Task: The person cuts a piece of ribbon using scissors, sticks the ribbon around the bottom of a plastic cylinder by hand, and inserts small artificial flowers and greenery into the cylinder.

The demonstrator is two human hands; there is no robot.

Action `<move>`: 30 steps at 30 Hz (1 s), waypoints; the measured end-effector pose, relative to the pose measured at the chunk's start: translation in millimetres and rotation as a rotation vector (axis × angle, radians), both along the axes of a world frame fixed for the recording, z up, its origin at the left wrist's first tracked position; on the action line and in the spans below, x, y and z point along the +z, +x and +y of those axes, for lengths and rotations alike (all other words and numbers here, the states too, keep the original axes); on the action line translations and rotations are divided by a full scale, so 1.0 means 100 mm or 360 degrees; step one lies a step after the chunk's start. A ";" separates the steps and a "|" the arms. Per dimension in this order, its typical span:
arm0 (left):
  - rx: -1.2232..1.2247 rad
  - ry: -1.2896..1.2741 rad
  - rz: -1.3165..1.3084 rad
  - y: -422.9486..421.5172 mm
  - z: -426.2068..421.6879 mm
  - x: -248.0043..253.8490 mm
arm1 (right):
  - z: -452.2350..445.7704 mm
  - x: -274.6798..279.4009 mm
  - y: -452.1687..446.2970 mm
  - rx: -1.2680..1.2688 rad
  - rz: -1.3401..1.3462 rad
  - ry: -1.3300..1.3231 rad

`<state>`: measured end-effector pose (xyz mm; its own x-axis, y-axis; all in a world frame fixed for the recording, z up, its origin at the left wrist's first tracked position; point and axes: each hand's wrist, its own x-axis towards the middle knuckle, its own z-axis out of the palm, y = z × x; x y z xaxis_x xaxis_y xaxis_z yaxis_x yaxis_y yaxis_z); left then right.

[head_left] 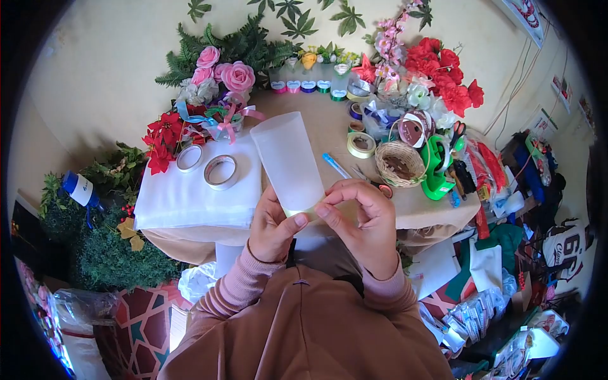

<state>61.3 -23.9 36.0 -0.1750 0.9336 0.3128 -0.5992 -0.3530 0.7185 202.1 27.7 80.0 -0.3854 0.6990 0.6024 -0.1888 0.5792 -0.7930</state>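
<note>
A rolled tube of translucent white sheet (290,158) stands tilted between my two hands, its wide opening at the top. My left hand (271,226) is closed round its lower left side, thumb across the front. My right hand (361,218) pinches the tube's lower right edge between thumb and fingers. A pale yellowish band shows along the bottom edge, partly covered by my thumbs. Left of the tube, two tape rolls (220,171) lie on a stack of white sheets (196,201). To its right is a blue-and-white pen or cutter (337,166).
A wicker basket (399,163), a green tape dispenser (437,168) and ribbon rolls (361,145) stand on the table's right side. Pink roses (238,76), red flowers (453,98) and small decorated cups (308,86) line the back. Greenery (126,247) stands at the left.
</note>
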 end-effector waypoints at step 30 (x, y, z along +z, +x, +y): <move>-0.0102 0.0011 -0.0112 -0.02 -0.01 -0.09 | -0.04 -0.02 -0.04 -0.0029 0.0044 0.0011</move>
